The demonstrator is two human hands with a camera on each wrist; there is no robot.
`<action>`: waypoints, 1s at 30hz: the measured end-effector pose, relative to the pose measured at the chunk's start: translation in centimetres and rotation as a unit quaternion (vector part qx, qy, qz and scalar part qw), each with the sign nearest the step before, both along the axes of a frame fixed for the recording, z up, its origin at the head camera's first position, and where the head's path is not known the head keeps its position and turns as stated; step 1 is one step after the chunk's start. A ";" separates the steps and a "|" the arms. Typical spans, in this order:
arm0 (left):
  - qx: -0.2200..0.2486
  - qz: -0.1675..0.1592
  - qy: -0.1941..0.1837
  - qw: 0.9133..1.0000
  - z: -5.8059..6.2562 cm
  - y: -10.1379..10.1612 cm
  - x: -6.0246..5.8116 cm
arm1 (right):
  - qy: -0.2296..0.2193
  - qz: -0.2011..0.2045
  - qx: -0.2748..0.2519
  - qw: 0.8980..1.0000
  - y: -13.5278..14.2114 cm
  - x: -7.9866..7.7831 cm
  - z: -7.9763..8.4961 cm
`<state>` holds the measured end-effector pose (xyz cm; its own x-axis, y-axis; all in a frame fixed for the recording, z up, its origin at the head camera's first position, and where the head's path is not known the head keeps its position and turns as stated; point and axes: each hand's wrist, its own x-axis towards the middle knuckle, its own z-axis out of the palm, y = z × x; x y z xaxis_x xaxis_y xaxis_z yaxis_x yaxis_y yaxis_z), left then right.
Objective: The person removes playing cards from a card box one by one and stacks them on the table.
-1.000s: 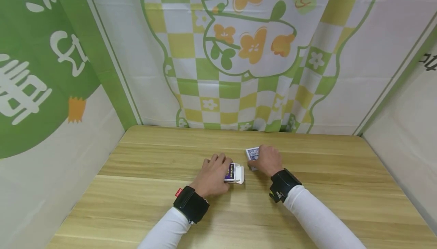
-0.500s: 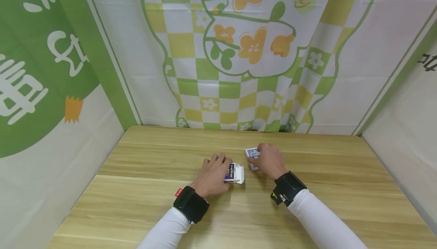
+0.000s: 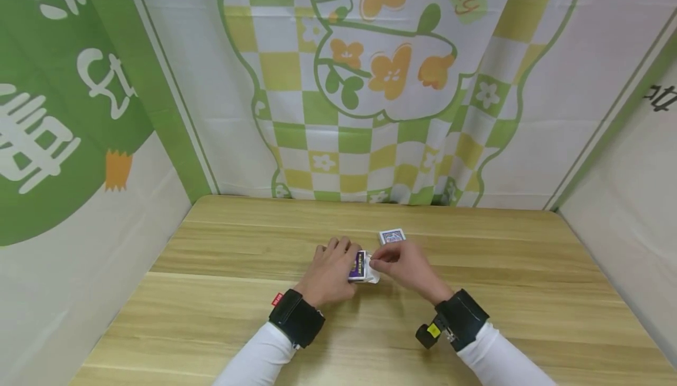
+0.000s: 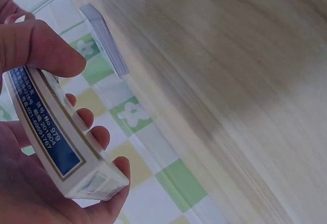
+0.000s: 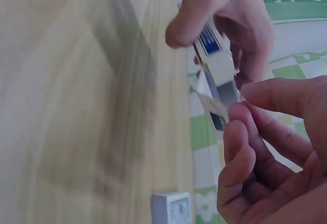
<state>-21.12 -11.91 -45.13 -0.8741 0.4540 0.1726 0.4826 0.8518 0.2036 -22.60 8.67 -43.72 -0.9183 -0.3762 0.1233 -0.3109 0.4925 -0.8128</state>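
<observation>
My left hand (image 3: 329,273) grips a small playing-card box (image 3: 357,266), purple and gold on top, with fingers and thumb on opposite sides. In the left wrist view, the box's narrow side (image 4: 51,132) carries a dark blue printed panel. Its open end points right, where a white flap (image 5: 210,101) sticks out. At that end my right hand (image 3: 414,269) has thumb and index fingertips together, pinching at the edge of the flap. A deck of blue-backed playing cards (image 3: 392,236) lies squared up on the table just beyond the right hand.
Everything is on a wood-grain table (image 3: 222,315). A green and white checked cloth (image 3: 365,157) hangs along its far edge, with more cloth walls to the left and right.
My right hand has let go of the card deck and moved left and toward me, to the flap of the box. The left hand stays in place on the box.
</observation>
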 end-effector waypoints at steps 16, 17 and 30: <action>0.002 -0.017 0.029 0.999 0.2 0.6 0.5 | -0.056 -0.027 -0.014 0.998 -0.2 0.8 -1.3; 0.003 -0.018 0.030 0.999 0.2 0.6 0.5 | -0.055 -0.029 -0.012 0.998 -0.2 0.8 -1.3; 0.006 -0.004 0.017 1.000 0.2 0.2 0.3 | -0.047 -0.039 0.016 0.998 1.8 0.9 -0.4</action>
<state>-20.84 -11.74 -44.88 -0.8635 0.4592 0.2087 0.4971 0.8449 0.1975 -21.73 10.45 -44.08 -0.9518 -0.3058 0.0241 -0.1937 0.5382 -0.8203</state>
